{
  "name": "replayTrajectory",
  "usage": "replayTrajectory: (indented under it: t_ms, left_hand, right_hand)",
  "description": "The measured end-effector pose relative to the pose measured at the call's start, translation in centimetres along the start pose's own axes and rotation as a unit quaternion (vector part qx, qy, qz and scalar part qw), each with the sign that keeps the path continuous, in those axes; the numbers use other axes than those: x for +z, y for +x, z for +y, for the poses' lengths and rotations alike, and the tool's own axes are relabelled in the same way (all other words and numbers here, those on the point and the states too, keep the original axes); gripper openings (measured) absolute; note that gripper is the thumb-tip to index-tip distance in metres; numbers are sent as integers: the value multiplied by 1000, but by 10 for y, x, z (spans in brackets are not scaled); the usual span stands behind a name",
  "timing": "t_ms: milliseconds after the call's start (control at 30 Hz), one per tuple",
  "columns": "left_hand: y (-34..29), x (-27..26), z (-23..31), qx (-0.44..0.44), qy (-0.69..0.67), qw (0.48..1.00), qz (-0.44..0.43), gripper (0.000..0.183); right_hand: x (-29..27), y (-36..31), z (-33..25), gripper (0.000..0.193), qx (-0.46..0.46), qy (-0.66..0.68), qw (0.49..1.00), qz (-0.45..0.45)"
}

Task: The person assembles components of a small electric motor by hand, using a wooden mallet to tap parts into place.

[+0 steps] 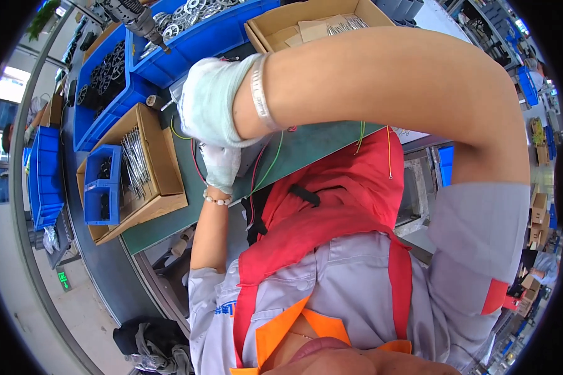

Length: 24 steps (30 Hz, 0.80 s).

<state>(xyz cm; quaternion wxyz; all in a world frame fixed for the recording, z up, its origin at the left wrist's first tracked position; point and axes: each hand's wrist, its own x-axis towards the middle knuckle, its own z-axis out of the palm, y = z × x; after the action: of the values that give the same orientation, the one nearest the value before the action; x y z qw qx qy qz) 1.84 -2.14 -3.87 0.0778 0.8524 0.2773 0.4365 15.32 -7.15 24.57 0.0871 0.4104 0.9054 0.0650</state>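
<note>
My right hand, in a white knitted glove, is bent over the green work mat. It looks closed, with its fingertips turned away and whatever is in them hidden. Just below it is my left hand, also gloved, its fingers covered by the right hand. A grey part, only partly visible, lies against the left hand. Red and yellow-green wires come out around both hands and hang over the mat's front edge. A small pale rod sticks out left of the right hand.
A power driver hangs above the hands. Blue bins hold metal rings and black parts at the back. A cardboard box with metal rods and small blue trays stands left. Another open cardboard box is behind my forearm.
</note>
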Motion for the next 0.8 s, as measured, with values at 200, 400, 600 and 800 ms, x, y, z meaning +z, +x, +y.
replayTrajectory:
  t_ms: [200,400,600,800]
  left_hand:
    - [35,-29,41,-453,-499,739,16,20]
    - [54,-27,50,-321,-363,875,-10,17]
    - [61,-30,48,-311,-315,894,-68,24]
    - [62,-37,50,-346,-387,850,88,30]
  right_hand:
    - [-29,-17,11,38,34,178,968,173]
    - [43,-47,52,60,133,223,957,129]
    - [91,-65,59,64,279,433,854,67]
    - [134,-69,35,66,282,497,818,67]
